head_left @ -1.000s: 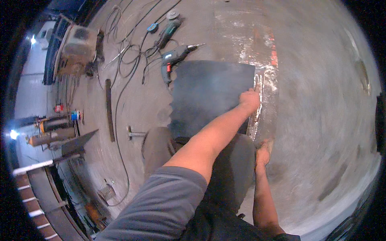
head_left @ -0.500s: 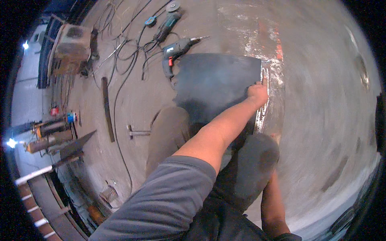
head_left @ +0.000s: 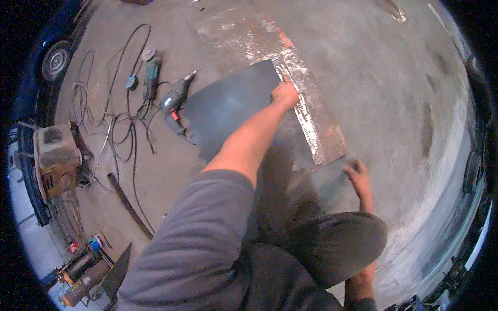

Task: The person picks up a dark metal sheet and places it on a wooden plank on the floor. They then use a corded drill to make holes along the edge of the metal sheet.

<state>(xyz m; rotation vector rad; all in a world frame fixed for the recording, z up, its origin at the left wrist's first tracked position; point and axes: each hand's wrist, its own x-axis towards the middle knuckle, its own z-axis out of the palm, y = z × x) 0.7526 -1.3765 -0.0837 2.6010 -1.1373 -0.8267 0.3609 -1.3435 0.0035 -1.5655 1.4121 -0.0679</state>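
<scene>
A dark, flat sheet (head_left: 231, 103) lies on the floor before my knees. My left hand (head_left: 285, 95) rests on its right edge, fingers mostly curled and one stretched forward along the rim. Whether something thin is under those fingers, I cannot make out. A bright, shiny strip (head_left: 307, 127) runs along that edge, beside a worn brownish metal plate (head_left: 332, 137) that lies partly beneath the sheet. Beyond my right knee, my right hand (head_left: 358, 179) hovers near the plate's near corner, its fingers apart and nothing visible in them.
Left of the sheet lie a power drill (head_left: 177, 101) and an angle grinder (head_left: 151, 75) among tangled black cables (head_left: 116, 137). A dark bar (head_left: 129, 205) is farther left, near a boxy, rusty machine (head_left: 54, 158). A vehicle wheel (head_left: 56, 60) shows at the far left.
The view has turned, so the sheet and tools appear tilted and farther left. My right hand has come out from behind my knee toward the plate. My left hand stays on the sheet's edge.
</scene>
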